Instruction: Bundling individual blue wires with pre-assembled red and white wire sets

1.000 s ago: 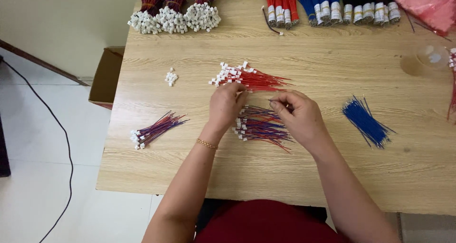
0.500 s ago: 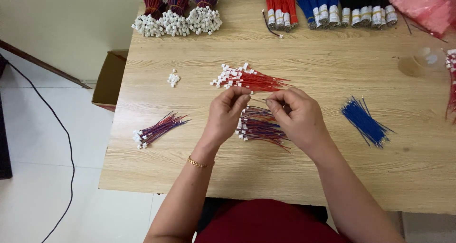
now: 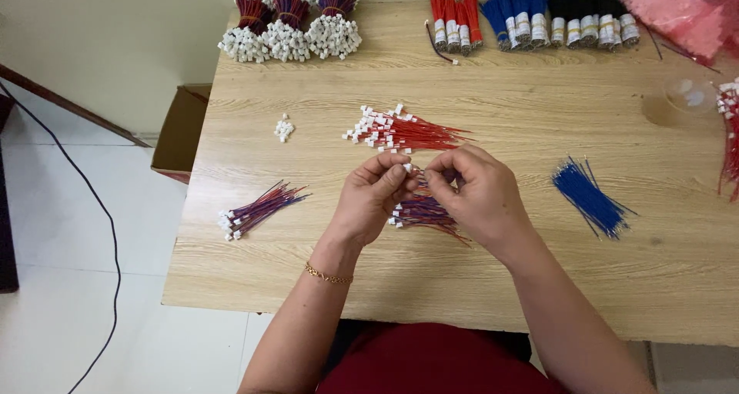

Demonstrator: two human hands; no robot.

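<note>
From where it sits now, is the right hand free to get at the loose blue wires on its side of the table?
Probably yes: the blue wires lie in the open just beyond the right hand, with bare table between. Its fingers are pinching a small piece with the left hand.

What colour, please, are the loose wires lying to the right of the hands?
The loose wires are blue, seen clearly in the head view.

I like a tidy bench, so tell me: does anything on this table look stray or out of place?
Only one small thing: a loose dark wire curls on the table beside the bundled red wires, outside any bundle. The rest sits in piles.
</note>
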